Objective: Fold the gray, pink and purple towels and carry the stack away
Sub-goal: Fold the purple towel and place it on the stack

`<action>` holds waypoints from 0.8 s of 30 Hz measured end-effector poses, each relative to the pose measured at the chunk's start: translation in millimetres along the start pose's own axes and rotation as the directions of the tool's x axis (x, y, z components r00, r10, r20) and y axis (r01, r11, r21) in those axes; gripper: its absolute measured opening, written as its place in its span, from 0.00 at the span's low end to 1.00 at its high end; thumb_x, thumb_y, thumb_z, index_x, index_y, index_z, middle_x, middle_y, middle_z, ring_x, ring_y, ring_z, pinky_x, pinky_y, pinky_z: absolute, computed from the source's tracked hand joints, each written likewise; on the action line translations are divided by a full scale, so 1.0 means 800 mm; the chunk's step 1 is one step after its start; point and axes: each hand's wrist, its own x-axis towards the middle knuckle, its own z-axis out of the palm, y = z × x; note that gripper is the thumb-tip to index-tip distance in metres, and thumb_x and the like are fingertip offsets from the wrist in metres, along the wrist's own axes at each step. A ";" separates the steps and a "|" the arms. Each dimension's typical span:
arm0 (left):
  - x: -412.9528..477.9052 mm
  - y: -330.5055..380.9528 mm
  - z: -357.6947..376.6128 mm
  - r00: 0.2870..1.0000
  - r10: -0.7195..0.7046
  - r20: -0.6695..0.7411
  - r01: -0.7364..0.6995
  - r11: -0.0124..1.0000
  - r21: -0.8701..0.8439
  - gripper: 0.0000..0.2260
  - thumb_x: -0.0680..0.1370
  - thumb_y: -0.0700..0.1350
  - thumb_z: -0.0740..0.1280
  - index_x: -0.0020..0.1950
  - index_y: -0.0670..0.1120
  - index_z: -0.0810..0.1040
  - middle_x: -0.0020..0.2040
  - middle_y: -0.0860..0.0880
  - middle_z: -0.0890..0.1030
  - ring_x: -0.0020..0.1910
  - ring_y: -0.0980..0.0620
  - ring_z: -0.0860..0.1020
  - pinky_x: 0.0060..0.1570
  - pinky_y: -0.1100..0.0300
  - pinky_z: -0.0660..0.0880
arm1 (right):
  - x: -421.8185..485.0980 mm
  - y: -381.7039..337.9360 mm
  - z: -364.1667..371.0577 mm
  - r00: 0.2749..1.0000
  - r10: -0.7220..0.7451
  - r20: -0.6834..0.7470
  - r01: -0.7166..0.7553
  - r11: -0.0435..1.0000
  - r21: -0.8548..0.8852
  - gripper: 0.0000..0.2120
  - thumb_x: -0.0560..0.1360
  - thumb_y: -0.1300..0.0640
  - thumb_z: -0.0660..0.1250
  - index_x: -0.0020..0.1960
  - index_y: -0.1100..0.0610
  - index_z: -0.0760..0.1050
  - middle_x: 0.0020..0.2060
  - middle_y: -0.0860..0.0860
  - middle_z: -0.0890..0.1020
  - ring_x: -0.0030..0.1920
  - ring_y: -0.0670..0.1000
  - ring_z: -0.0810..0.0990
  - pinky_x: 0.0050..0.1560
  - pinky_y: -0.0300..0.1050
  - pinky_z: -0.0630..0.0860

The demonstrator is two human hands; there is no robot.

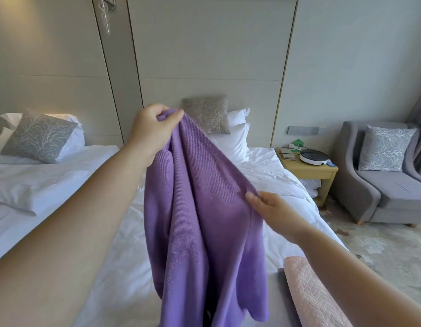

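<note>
The purple towel hangs unfolded in the air above the white bed. My left hand grips its top corner, raised high. Lower and to the right, my right hand pinches the towel's right edge between thumb and fingers. A folded pink towel lies on the bed at the bottom right, partly behind my right forearm. A dark grey strip, the gray towel, shows under its left side; most of it is hidden.
A second bed with a grey patterned cushion stands to the left. A wooden bedside table with a round white device sits right of my bed. Farther right is a grey armchair. Pillows lean on the headboard.
</note>
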 end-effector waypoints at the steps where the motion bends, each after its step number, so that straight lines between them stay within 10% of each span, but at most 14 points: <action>1: 0.001 -0.014 -0.003 0.997 -0.063 -0.053 0.067 0.994 0.081 0.08 0.76 0.49 0.69 0.45 0.45 0.79 0.40 0.50 0.78 0.41 0.54 0.75 0.43 0.65 0.70 | 0.000 -0.010 -0.001 0.998 -0.018 -0.061 0.019 1.000 0.014 0.18 0.79 0.47 0.60 0.47 0.62 0.78 0.38 0.48 0.80 0.41 0.45 0.77 0.46 0.39 0.74; 5: -0.023 -0.058 0.004 0.982 -0.187 0.028 0.172 0.945 0.278 0.12 0.76 0.52 0.68 0.52 0.45 0.80 0.53 0.48 0.81 0.54 0.50 0.78 0.55 0.60 0.71 | 0.005 -0.051 -0.006 0.990 -0.134 -0.049 0.135 0.991 0.016 0.21 0.80 0.46 0.56 0.46 0.62 0.77 0.38 0.46 0.81 0.41 0.41 0.79 0.43 0.33 0.74; 9: -0.072 -0.051 0.044 0.860 -0.031 0.509 0.023 1.000 0.020 0.16 0.77 0.56 0.63 0.61 0.49 0.78 0.61 0.56 0.79 0.58 0.64 0.76 0.58 0.72 0.69 | 0.014 -0.079 -0.004 0.986 -0.151 0.073 0.158 0.982 -0.105 0.30 0.77 0.38 0.54 0.48 0.67 0.75 0.42 0.55 0.80 0.46 0.50 0.79 0.59 0.49 0.72; 13: -0.100 -0.040 0.075 0.709 -0.060 0.703 0.151 0.986 -0.068 0.19 0.80 0.59 0.53 0.53 0.52 0.80 0.45 0.64 0.82 0.46 0.71 0.78 0.44 0.79 0.69 | 0.016 -0.091 -0.005 0.983 -0.152 0.106 0.160 0.985 -0.071 0.21 0.77 0.40 0.55 0.41 0.49 0.82 0.43 0.44 0.85 0.47 0.40 0.82 0.49 0.28 0.73; 20: -0.089 -0.034 0.079 0.742 0.046 0.669 0.043 0.992 -0.115 0.16 0.76 0.56 0.66 0.32 0.49 0.73 0.27 0.52 0.67 0.25 0.55 0.65 0.25 0.65 0.64 | 0.006 -0.066 -0.027 0.980 -0.165 0.111 0.179 0.975 -0.132 0.24 0.71 0.39 0.63 0.39 0.63 0.71 0.33 0.51 0.69 0.34 0.47 0.67 0.33 0.39 0.64; 24: -0.059 -0.028 0.075 0.855 0.124 0.504 -0.087 0.992 -0.096 0.19 0.78 0.54 0.65 0.36 0.39 0.72 0.26 0.59 0.64 0.26 0.61 0.63 0.29 0.67 0.63 | -0.004 -0.044 -0.042 0.987 -0.046 0.156 0.062 0.993 -0.096 0.28 0.65 0.41 0.71 0.46 0.67 0.74 0.39 0.55 0.76 0.41 0.51 0.75 0.46 0.53 0.74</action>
